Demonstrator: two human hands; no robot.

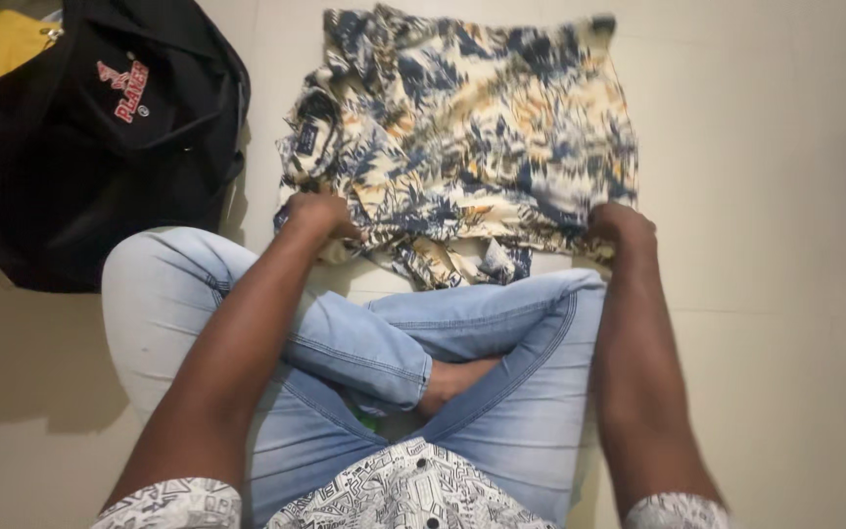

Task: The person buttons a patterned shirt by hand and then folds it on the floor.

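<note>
A patterned shirt (472,127) in cream, blue and orange lies spread on the pale floor (785,294) at upper centre. The left hand (317,216) and right hand (621,227) each close on its near edge. It looks light, soft and limp. A black bag (70,147) with a red emblem sits upper left.

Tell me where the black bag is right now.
In the head view, the black bag lies on the floor at upper left, just left of the patterned shirt and beyond the person's left knee.
</note>
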